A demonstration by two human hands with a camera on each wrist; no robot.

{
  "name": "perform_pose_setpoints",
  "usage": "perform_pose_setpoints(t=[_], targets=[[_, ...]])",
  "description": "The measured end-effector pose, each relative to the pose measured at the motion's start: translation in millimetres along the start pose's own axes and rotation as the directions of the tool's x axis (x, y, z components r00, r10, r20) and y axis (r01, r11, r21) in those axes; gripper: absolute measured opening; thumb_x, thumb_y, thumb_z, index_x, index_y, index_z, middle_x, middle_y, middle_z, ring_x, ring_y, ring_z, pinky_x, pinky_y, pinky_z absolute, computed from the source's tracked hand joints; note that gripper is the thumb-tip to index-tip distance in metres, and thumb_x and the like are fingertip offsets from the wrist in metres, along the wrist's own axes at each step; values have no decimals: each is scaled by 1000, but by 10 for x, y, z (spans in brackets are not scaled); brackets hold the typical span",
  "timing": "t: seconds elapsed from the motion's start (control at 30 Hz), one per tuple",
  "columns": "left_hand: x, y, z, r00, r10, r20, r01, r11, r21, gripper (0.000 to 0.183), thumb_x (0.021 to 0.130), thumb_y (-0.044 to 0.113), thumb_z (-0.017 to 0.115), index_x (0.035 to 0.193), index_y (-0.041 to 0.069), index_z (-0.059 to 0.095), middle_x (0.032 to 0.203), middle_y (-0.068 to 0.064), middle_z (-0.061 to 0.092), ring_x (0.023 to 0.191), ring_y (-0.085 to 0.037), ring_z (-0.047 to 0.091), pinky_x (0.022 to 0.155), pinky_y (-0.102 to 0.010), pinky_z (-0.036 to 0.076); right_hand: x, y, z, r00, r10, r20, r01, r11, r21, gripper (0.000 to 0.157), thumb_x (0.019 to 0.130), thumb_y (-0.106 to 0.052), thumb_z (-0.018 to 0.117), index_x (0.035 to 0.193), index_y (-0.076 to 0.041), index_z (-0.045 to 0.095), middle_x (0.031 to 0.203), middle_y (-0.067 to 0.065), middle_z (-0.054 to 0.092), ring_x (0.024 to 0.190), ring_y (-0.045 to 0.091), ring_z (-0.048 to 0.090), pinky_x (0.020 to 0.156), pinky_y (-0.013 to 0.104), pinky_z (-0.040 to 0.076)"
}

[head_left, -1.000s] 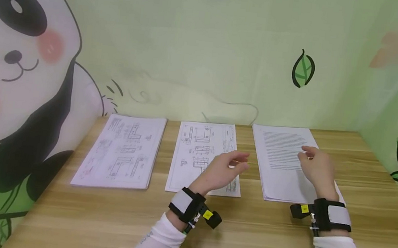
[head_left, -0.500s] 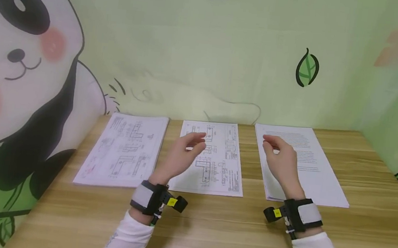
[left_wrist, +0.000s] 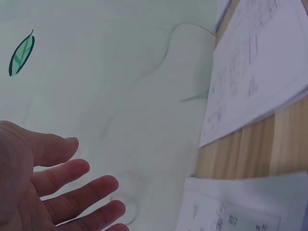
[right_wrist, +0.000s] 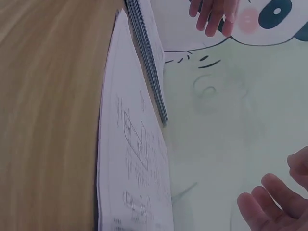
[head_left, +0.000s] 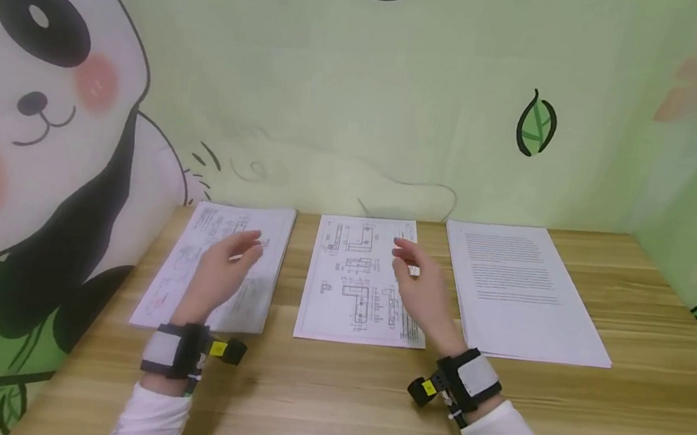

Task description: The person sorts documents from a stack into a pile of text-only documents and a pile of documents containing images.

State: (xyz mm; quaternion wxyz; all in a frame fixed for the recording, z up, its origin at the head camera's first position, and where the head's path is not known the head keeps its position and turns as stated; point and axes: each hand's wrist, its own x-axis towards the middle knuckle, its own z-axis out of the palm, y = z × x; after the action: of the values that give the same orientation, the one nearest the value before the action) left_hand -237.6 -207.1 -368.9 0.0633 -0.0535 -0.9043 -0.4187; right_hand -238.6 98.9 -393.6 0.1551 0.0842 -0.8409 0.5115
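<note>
In the head view, three white paper stacks lie flat in a row on my wood-grain table (head_left: pixel 328 407). The left stack (head_left: pixel 253 299) and the middle stack (head_left: pixel 339 309) carry line drawings of angled parts, turned sideways to me; the right stack (head_left: pixel 519 289) bears rows of plain printed text on its upper half. Taking the middle stack as the dial's centre, the left stack lies at nine o'clock and the right one at three. Each long axis runs away from me towards the wall (head_left: pixel 356 147): the left stack's leans between twelve and one, the middle's points to twelve, the right's leans to eleven. My left hand (head_left: pixel 218 271) is over the left stack, fingers loosely bent and pointing to one. My right hand (head_left: pixel 424 289) is over the middle stack's three o'clock side, fingertips towards eleven, its grip just as loose.

In the left wrist view, my left hand sits at eight o'clock, thumb and fingers spread and relaxed, apart from the paper. The left stack shows at five, the middle stack at two.

In the right wrist view, my right hand's slack fingers are at four. The middle stack's long drawn sheet narrows towards twelve, beyond it the left stack's layered edge.
</note>
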Motion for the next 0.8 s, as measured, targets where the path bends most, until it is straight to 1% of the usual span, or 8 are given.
perform_pose_setpoints(t=[0.07, 0.17, 0.33, 0.43, 0.5, 0.57, 0.67, 0.8], targets=[[-26, -86, -51, 1000, -22, -4, 22, 999, 39, 52, 94, 43, 47, 138, 16, 43, 139, -14, 50, 129, -32, 44, 102, -56, 40, -12, -45, 110, 1000, 1, 24, 0, 1000, -13, 37, 94, -16, 51, 130, -10, 53, 118, 14, 64, 107, 27, 58, 82, 43, 54], [-63, -173, -114, 998, -66, 0, 65, 993, 102, 58, 93, 48, 44, 140, 15, 41, 142, -16, 47, 130, -35, 42, 102, -58, 38, -30, -109, 264, 998, -1, 64, 3, 1000, -27, 39, 93, -16, 51, 132, -12, 51, 119, 14, 63, 105, 26, 59, 81, 42, 55], [-100, -346, -241, 988, -151, -11, 151, 976, 154, 67, 93, 52, 39, 147, 12, 27, 146, -22, 38, 133, -41, 35, 103, -61, 35, -43, -163, 515, 993, -2, 121, 2, 1000, 1, 44, 92, -15, 52, 135, -12, 48, 123, 14, 61, 106, 24, 58, 84, 41, 55], [-101, -461, -286, 975, -222, -9, 221, 962, 160, 70, 94, 51, 38, 149, 12, 20, 149, -24, 32, 135, -43, 30, 104, -62, 33, -51, -179, 654, 987, 19, 158, -24, 999, 28, 46, 92, -16, 53, 137, -13, 46, 127, 13, 59, 111, 25, 58, 89, 41, 54], [-86, -543, -298, 965, -262, -1, 259, 951, 168, 71, 94, 50, 38, 149, 10, 18, 151, -24, 27, 137, -44, 25, 106, -63, 29, -56, -192, 742, 982, 39, 184, -49, 997, 51, 48, 92, -17, 54, 138, -14, 45, 131, 13, 57, 115, 27, 57, 91, 42, 52], [-68, -620, -309, 952, -307, 11, 301, 938, 169, 71, 95, 49, 39, 149, 8, 17, 154, -24, 20, 138, -45, 20, 107, -64, 24, -60, -212, 829, 975, 57, 215, -74, 994, 76, 49, 92, -18, 54, 139, -14, 44, 133, 15, 55, 118, 28, 55, 94, 44, 51], [-46, -748, -336, 935, -354, 10, 347, 920, 180, 70, 96, 44, 39, 149, 6, 14, 156, -23, 11, 140, -46, 14, 109, -65, 19, -74, -244, 964, 958, 71, 278, -106, 988, 112, 50, 93, -19, 52, 141, -14, 40, 137, 17, 51, 122, 30, 52, 98, 46, 48], [-38, -890, -374, 915, -404, -2, 398, 901, 174, 70, 96, 39, 40, 149, 3, 10, 154, -27, 12, 137, -49, 17, 108, -66, 20, -107, -275, 1128, 930, 86, 357, -145, 979, 142, 52, 94, -20, 51, 143, -11, 37, 143, 17, 45, 126, 30, 49, 103, 44, 44]])
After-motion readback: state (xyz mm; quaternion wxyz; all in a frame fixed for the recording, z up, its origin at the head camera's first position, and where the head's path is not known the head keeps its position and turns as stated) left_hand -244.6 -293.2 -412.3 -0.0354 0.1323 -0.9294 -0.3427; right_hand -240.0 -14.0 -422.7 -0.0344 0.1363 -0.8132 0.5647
